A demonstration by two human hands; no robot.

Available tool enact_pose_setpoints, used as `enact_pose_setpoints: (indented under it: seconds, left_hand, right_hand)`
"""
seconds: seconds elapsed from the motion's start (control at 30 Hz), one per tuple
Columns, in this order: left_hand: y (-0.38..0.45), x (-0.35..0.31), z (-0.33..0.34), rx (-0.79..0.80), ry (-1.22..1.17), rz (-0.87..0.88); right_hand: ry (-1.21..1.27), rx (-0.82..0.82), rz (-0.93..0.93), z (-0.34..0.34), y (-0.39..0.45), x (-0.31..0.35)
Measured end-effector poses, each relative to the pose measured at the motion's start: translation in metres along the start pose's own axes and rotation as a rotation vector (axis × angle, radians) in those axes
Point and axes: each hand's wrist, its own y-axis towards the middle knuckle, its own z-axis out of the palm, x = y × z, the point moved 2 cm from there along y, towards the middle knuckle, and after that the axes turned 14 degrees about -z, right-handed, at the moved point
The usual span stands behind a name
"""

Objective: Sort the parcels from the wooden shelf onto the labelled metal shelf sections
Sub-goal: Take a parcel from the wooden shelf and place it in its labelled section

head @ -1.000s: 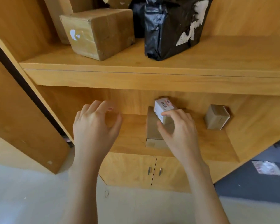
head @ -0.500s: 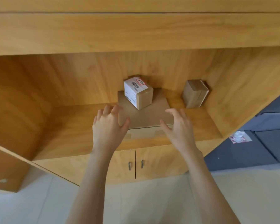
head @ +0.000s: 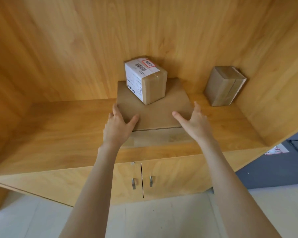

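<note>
The left hand [head: 118,123] hides the flat box's [head: 155,114] near left corner; the label's [head: 148,63] writing is unreadable
</note>
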Motion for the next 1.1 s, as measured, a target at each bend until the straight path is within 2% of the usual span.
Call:
enact_pose_setpoints:
  seconds: [0.13,0.23,0.5,0.73,1.1]
  left_hand:
    - [0.007,0.005,0.007,0.066,-0.229,-0.088]
    - [0.002,0.002,0.001,0.067,-0.281,-0.112]
    - [-0.028,-0.011,-0.040,0.124,-0.319,-0.273]
    - [-0.073,-0.025,-0.080,0.165,-0.267,-0.409]
    - [-0.120,-0.028,-0.110,0.160,-0.219,-0.476]
  right_hand:
    - [0.180,-0.055,0.087,0.001,0.000,-0.005]
    - [0.219,-0.085,0.128,-0.003,-0.003,0.000]
    - [0.171,-0.076,0.121,-0.056,-0.015,0.038]
    - [0.179,0.022,0.162,-0.097,-0.041,0.069]
    - [0.280,0.077,0.199,-0.114,-0.077,0.083]
